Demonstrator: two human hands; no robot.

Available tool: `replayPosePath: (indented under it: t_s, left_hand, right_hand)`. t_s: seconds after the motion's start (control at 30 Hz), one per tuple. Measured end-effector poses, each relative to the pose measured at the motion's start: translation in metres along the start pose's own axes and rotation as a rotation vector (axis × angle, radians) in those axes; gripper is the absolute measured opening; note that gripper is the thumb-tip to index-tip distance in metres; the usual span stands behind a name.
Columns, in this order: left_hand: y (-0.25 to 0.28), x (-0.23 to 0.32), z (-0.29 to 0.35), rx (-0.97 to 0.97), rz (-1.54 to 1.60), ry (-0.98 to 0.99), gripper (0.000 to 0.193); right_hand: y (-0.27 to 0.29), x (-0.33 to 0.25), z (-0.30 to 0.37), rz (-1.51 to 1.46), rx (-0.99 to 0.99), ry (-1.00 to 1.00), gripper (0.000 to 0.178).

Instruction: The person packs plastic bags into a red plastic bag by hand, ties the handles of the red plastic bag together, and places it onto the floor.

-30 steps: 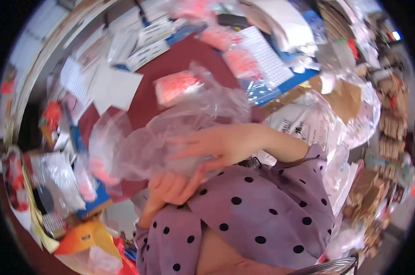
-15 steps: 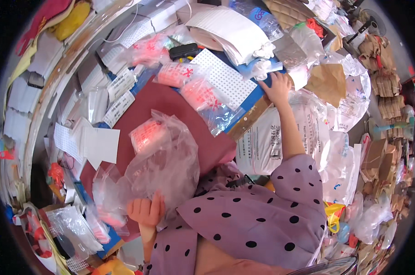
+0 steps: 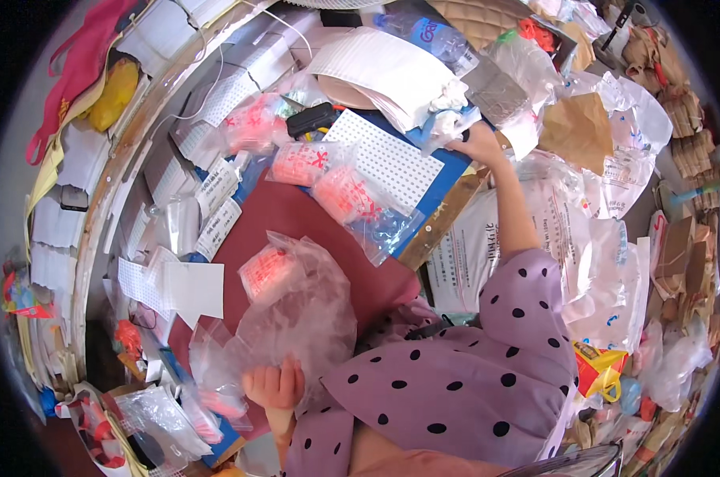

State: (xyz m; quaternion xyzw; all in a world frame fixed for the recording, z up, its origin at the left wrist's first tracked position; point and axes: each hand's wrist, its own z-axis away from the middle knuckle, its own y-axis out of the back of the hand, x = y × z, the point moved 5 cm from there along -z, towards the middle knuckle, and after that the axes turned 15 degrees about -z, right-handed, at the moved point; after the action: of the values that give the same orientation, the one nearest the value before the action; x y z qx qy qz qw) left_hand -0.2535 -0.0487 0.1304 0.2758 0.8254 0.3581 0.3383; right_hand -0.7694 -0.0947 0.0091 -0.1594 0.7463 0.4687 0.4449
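Observation:
My left hand (image 3: 274,385) is closed, gripping the gathered end of a clear plastic bag (image 3: 308,306). At that bag's far end lies a small clear packet of pinkish-orange contents (image 3: 267,273), on a dark red sheet (image 3: 296,216). My right hand (image 3: 481,145) reaches to the far table edge, fingers curled in beside crumpled white tissue (image 3: 449,123). A small dark spot shows at its fingertips; what they hold is too small to tell. Between the hands lie two similar orange packets, one (image 3: 300,163) beside the other (image 3: 347,193), red-printed.
A dotted white card (image 3: 385,155) lies on the blue tabletop, near a black handheld item (image 3: 311,119). Behind are a paper stack (image 3: 388,67) and a plastic bottle (image 3: 427,36). Large white bags (image 3: 463,254) stand right of the table. More filled bags (image 3: 217,401) lie lower left.
My right hand's fingers, spread over the table edge before, have curled in by the tissue, which has shifted. My left hand keeps its hold on the bag. The whole view has shifted slightly.

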Motion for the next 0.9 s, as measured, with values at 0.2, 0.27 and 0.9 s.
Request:
replayPosePath:
  t_s: [0.2, 0.27, 0.9]
  left_hand:
    - [0.004, -0.001, -0.004, 0.050, -0.018, 0.000, 0.006]
    - [0.005, -0.002, -0.001, 0.054, -0.038, -0.012, 0.010]
    - [0.009, -0.005, 0.002, -0.024, -0.073, 0.092, 0.008]
  right_hand:
    - [-0.005, 0.021, -0.010, 0.298, 0.115, 0.242, 0.078]
    - [-0.010, 0.052, -0.030, 0.350, -0.083, 0.038, 0.084]
    - [0.010, 0.025, -0.015, 0.061, -0.080, 0.050, 0.035]
